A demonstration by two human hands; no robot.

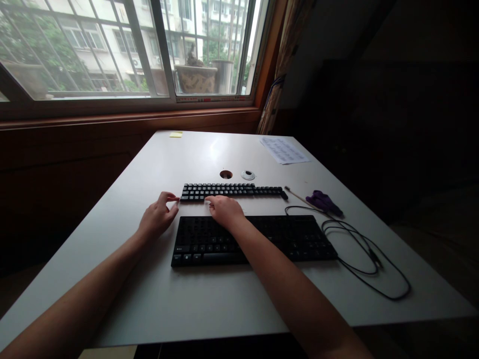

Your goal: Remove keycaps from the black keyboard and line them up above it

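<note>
Loose black keycaps (219, 189) stand in tight rows across the white table. In front of them lies a black keyboard (209, 258); many key positions in its upper part are bare, while keys remain along the lower rows and at the right. My left hand (159, 215) is at the left end of the keycap rows, index finger stretched to the front row's end and thumb apart. My right hand (225, 209) reaches over the keyboard, its index fingertip at a keycap in the front row. Its other fingers are curled, and what they may hold is hidden.
A thin stick-like brush (299, 197) and a purple cloth (324, 202) lie right of the keycaps. A black cable (389, 294) loops over the right side. Behind are a table hole (226, 174), its round cover (248, 175), printed papers (285, 150) and yellow notes (175, 134).
</note>
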